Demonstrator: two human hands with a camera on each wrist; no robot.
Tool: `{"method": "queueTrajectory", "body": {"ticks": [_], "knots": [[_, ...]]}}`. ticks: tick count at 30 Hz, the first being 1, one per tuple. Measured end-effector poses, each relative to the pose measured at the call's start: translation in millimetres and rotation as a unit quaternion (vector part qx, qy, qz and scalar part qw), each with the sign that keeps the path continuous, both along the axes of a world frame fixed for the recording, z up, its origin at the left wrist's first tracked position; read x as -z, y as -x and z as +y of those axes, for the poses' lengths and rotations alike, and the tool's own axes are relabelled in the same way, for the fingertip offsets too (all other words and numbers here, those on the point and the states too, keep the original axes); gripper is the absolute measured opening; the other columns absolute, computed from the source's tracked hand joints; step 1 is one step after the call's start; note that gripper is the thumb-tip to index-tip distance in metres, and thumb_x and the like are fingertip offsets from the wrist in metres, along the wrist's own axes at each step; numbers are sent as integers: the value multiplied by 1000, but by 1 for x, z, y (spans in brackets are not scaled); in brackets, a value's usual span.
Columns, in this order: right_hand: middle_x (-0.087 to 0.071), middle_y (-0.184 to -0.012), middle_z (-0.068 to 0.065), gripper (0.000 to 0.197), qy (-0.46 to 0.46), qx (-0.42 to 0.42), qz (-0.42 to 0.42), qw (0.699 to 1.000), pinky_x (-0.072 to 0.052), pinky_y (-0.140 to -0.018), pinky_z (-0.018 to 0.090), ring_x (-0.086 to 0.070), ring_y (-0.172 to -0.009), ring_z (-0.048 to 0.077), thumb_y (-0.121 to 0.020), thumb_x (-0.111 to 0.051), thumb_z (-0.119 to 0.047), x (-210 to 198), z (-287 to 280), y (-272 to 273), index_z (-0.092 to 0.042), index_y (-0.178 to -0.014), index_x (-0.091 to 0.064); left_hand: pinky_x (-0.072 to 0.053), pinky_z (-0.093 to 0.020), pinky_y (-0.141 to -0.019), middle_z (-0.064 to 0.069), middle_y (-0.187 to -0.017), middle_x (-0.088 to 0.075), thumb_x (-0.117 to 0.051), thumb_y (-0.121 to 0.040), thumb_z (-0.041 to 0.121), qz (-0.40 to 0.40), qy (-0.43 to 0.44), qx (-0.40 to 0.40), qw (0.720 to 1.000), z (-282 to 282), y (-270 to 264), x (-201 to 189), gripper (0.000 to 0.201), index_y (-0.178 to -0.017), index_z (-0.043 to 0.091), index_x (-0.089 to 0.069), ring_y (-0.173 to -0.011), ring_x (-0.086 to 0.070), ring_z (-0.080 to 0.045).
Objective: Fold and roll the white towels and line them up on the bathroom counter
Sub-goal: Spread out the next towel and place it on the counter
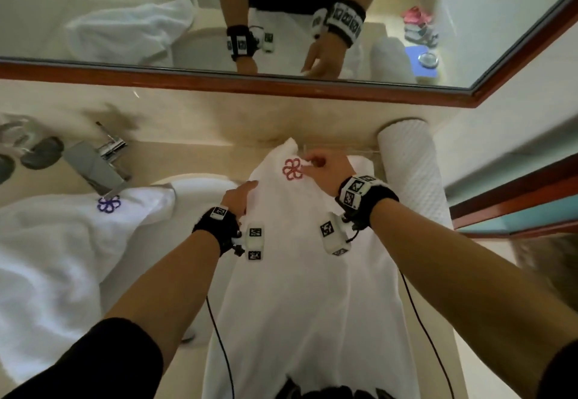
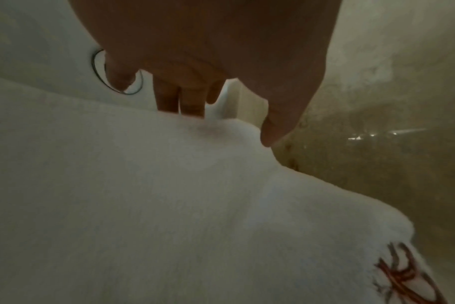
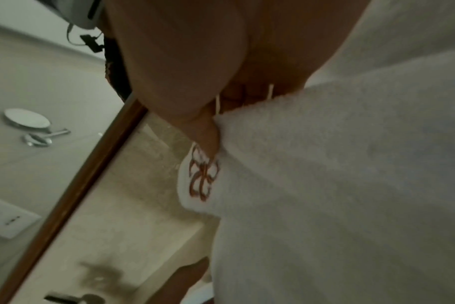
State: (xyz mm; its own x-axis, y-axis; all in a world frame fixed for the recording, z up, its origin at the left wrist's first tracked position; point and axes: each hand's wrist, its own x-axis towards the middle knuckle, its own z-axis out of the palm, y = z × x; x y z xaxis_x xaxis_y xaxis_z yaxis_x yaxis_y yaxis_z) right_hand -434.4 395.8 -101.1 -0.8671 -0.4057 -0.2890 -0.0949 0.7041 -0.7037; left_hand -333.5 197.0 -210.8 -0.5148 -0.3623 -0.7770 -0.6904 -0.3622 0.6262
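A long white towel [image 1: 300, 273] with a red flower emblem [image 1: 292, 169] lies lengthwise on the counter, its near end hanging off the front edge. My right hand [image 1: 312, 162] pinches the far edge beside the emblem; the right wrist view shows the thumb [image 3: 208, 137] pressed on the towel [image 3: 351, 164] with the fingers curled behind it. My left hand [image 1: 247, 189] holds the towel's left edge, fingers [image 2: 179, 102] tucked behind the fold [image 2: 143, 205] and thumb on top. A rolled white towel [image 1: 409, 173] lies on the counter at the right.
Another white towel [image 1: 62, 242] with a purple emblem is draped over the sink [image 1: 200, 189] at the left, beneath the chrome faucet [image 1: 93, 164]. A wood-framed mirror [image 1: 281, 82] runs along the back wall. Beige counter [image 1: 194, 148] shows behind the towels.
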Motion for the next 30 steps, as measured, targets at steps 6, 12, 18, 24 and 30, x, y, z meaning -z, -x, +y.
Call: {"method": "queueTrajectory", "body": {"ticks": [6, 12, 18, 24, 30], "knots": [[-66, -119, 8, 30, -107, -17, 32, 994, -45, -92, 33, -61, -110, 29, -99, -44, -24, 6, 0, 13, -15, -118, -66, -43, -26, -52, -2, -58, -41, -60, -93, 16, 59, -24, -9, 998, -25, -7, -37, 17, -77, 11, -61, -50, -40, -17], [-37, -149, 10, 60, -396, -43, 88, 913, -22, -112, 53, -28, -140, 34, -87, -54, -26, 15, 21, 21, -21, -145, -36, -43, -41, -84, -7, -108, -58, -56, -96, 19, 52, -52, -27, 997, -22, -13, -24, 15, -110, 13, -58, -103, -53, -26], [-52, -134, 14, 46, -379, -34, 71, 922, -43, -93, 38, -51, -120, 33, -91, -50, -39, 13, 27, 35, -13, -129, -53, -40, -34, -72, -11, -123, -56, -57, -95, 18, -2, 12, -3, 1000, 7, 0, 11, 45, -137, 13, -43, -97, -51, -27], [-58, -127, 14, 46, -319, -8, 1, 948, -50, -88, 35, -58, -109, 33, -88, -58, -30, -4, 39, 45, -9, -128, -52, -55, -49, -88, -13, -107, -70, -79, -71, 51, 20, 30, 13, 999, -1, -3, 6, 65, -116, 7, -63, -94, -68, -34], [-65, -116, 13, 44, -237, 45, 23, 970, -51, -94, 39, -61, -105, 33, -78, -63, -24, -36, 49, 61, -14, -121, -60, -53, -46, -76, -9, -92, -63, -64, -85, 14, 139, 116, -91, 979, -47, -13, -52, 14, -90, 23, -57, -86, -59, -30]]}}
